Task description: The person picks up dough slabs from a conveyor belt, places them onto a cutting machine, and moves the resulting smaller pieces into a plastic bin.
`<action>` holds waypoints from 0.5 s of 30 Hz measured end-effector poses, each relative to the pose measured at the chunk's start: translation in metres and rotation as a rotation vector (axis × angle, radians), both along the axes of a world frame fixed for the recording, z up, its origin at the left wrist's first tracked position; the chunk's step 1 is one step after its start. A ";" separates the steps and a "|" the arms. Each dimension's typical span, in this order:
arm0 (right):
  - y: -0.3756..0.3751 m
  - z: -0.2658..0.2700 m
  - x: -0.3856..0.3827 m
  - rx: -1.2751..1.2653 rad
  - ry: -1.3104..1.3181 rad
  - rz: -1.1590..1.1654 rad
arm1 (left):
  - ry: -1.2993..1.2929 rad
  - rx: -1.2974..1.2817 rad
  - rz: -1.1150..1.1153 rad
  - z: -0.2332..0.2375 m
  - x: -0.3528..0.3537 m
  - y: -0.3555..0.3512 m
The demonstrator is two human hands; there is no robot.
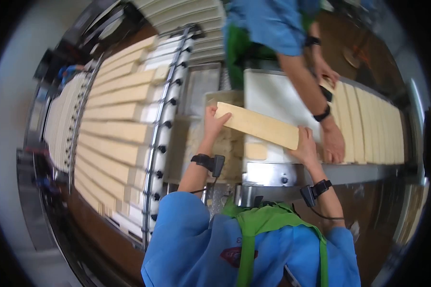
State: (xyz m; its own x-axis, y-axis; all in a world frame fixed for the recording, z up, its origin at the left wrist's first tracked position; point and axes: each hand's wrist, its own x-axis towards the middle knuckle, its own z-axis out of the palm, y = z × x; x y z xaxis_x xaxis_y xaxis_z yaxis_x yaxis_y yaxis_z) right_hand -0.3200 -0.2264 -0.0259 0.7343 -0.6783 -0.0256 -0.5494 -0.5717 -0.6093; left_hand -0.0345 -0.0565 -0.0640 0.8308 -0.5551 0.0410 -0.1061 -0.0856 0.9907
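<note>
Spanning the left edge of the white belt [273,93], a pale slab [256,125] is clasped at its ends by the left hand [213,123] and the right hand [305,146].

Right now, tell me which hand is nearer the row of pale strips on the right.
Right. The right hand holds the long strip near the row of pale strips; the left hand holds its other end, farther off to the left.
</note>
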 end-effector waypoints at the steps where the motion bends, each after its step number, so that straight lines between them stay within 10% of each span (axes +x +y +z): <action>1: 0.012 0.010 0.014 -0.062 -0.029 0.039 | 0.008 -0.083 0.089 0.014 0.000 0.024; 8: 0.182 0.067 0.120 0.207 -0.314 0.676 | -0.500 0.115 0.833 0.126 0.024 0.304; 15: 0.416 0.073 0.149 1.273 0.020 0.858 | -0.016 -0.133 0.944 0.118 0.014 0.606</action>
State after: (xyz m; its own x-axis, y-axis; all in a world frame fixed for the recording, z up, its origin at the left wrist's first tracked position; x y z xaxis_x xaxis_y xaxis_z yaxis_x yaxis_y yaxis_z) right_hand -0.1708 0.1897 0.0471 0.8731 0.4144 -0.2567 -0.3505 0.1678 -0.9214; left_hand -0.0203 0.5497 0.0543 0.9324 0.3545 0.0707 -0.0645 -0.0294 0.9975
